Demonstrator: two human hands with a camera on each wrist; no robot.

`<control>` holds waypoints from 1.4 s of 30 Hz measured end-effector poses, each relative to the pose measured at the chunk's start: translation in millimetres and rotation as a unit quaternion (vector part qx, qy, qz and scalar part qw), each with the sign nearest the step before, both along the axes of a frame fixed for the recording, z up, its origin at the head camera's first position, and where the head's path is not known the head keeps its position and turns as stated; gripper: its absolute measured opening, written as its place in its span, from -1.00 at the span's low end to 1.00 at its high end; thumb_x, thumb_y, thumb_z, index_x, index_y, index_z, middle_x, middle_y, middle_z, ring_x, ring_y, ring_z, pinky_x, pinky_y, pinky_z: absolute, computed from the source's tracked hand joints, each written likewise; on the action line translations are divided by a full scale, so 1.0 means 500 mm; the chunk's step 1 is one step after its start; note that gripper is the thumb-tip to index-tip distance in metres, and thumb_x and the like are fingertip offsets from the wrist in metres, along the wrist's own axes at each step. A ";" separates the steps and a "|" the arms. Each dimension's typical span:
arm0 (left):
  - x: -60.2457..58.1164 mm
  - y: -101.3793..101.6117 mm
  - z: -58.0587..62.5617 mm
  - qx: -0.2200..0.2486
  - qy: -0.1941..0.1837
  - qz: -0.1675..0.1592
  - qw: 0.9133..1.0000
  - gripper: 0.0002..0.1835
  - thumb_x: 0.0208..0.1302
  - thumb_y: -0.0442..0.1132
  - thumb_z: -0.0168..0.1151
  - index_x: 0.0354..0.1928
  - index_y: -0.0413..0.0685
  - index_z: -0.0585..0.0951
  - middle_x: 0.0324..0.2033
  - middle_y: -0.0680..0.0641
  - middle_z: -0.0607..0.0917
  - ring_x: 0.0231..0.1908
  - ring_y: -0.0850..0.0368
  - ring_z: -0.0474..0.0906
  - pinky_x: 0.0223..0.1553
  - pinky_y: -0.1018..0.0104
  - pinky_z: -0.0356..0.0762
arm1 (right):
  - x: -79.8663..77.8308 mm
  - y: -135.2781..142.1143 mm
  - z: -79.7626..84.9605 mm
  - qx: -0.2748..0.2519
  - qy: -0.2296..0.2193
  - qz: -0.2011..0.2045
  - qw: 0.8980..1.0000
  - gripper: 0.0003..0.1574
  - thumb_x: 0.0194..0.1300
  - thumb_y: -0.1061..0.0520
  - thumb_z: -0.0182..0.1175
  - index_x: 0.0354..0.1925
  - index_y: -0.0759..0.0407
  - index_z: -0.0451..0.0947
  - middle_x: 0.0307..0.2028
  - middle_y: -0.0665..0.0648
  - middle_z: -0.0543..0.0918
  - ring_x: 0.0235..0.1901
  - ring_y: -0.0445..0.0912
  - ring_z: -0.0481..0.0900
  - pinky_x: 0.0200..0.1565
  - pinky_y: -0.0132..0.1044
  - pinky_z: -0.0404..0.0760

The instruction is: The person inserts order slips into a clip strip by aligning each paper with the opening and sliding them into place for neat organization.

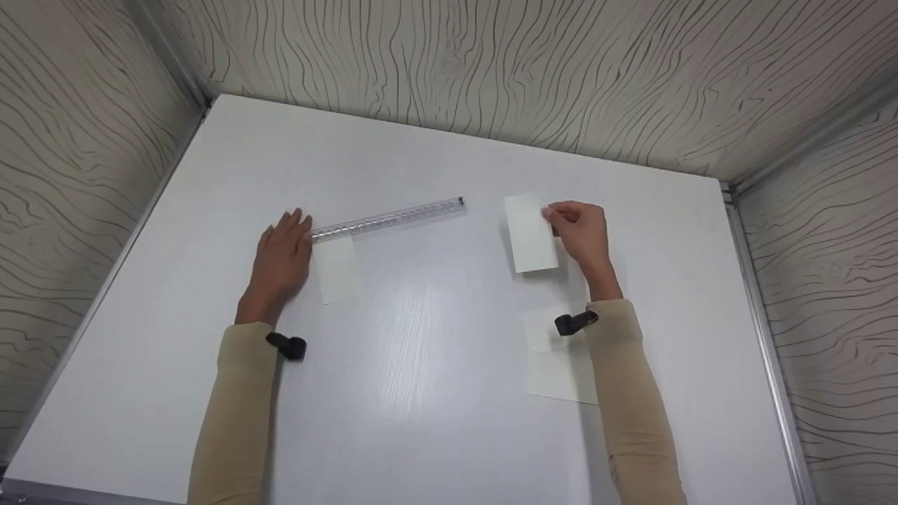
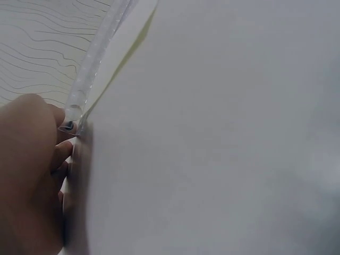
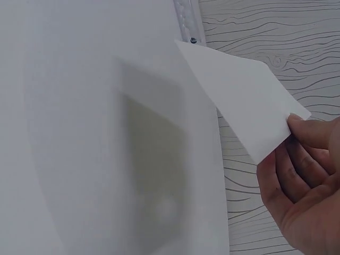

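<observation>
My right hand [image 1: 582,228] pinches a small cream paper slip [image 1: 530,235] by its right edge, thumb against the near face in the right wrist view. The slip is raised over the white table, and a shadow shows below it. My left hand [image 1: 283,256] rests on the table with fingers extended, its fingertips right at the left end of a long clear plastic strip [image 1: 393,219]. Round marks run along the strip, and a small dark spot shows at its end. Another pale paper slip [image 1: 338,270] lies flat against the strip's left part.
Pale paper [image 1: 561,379] lies on the table [image 1: 421,456] under the right wrist, partly hidden by the sleeve. Wood-grain-patterned panels [image 1: 449,63] stand along the back and sides. A metal rail [image 1: 772,365] runs down the right edge. Each sleeve cuff carries a small black camera.
</observation>
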State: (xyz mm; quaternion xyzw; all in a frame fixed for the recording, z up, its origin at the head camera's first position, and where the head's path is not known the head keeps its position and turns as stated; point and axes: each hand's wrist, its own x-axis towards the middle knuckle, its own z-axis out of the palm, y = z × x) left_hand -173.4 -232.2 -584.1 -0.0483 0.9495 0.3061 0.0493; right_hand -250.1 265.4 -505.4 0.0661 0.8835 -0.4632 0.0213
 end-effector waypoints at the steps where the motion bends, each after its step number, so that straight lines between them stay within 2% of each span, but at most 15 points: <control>1: 0.000 0.000 0.000 -0.001 0.000 -0.001 1.000 -0.33 0.71 0.15 -0.42 0.68 0.02 0.12 0.71 -0.04 0.02 0.73 -0.06 -0.21 0.78 -0.02 -0.36 | -0.001 -0.002 -0.002 -0.005 -0.002 -0.001 1.000 -0.65 0.52 0.05 0.30 0.09 0.27 0.73 0.01 0.31 0.81 -0.27 -0.30 0.74 -0.16 -0.53 0.78; 6: 0.001 0.001 0.000 -0.003 -0.004 -0.002 1.000 -0.32 0.71 0.18 -0.44 0.68 0.05 0.11 0.72 -0.02 0.00 0.73 -0.05 -0.22 0.78 -0.01 -0.36 | -0.004 -0.011 -0.010 -0.025 -0.024 -0.011 0.999 -0.65 0.51 0.04 0.30 0.10 0.24 0.73 0.01 0.28 0.81 -0.26 -0.29 0.76 -0.06 -0.38 0.84; 16: 0.000 0.003 -0.002 -0.003 0.013 0.003 1.000 -0.33 0.71 0.14 -0.41 0.67 0.00 0.15 0.70 -0.05 0.06 0.73 -0.07 -0.17 0.78 -0.03 -0.34 | -0.010 -0.031 -0.016 -0.059 -0.047 -0.012 0.997 -0.64 0.51 0.07 0.30 0.10 0.29 0.71 0.03 0.33 0.80 -0.27 -0.26 0.74 -0.22 -0.50 0.79; 24: -0.001 0.002 -0.001 -0.005 0.006 0.002 1.000 -0.33 0.71 0.14 -0.42 0.67 0.01 0.14 0.71 -0.05 0.04 0.73 -0.08 -0.18 0.78 -0.03 -0.35 | -0.016 -0.049 -0.028 -0.086 -0.075 -0.017 0.993 -0.62 0.51 0.06 0.30 0.12 0.29 0.70 0.05 0.32 0.79 -0.18 -0.18 0.79 -0.17 -0.43 0.85; 30: -0.002 0.000 -0.002 0.000 0.005 0.001 1.000 -0.34 0.71 0.14 -0.42 0.67 0.03 0.14 0.71 -0.03 0.04 0.73 -0.06 -0.19 0.78 -0.02 -0.35 | -0.023 -0.061 -0.038 -0.102 -0.084 -0.028 0.991 -0.63 0.49 0.07 0.31 0.11 0.29 0.71 0.06 0.30 0.78 -0.14 -0.17 0.78 -0.14 -0.45 0.83; 42: 0.000 0.000 -0.003 0.002 0.007 0.002 1.000 -0.32 0.71 0.16 -0.45 0.67 0.03 0.13 0.71 -0.03 0.03 0.73 -0.05 -0.20 0.78 -0.01 -0.37 | -0.029 -0.076 -0.063 -0.109 -0.108 -0.062 0.986 -0.62 0.47 0.07 0.34 0.11 0.28 0.72 -0.04 0.16 0.77 -0.18 -0.19 0.73 -0.17 -0.48 0.76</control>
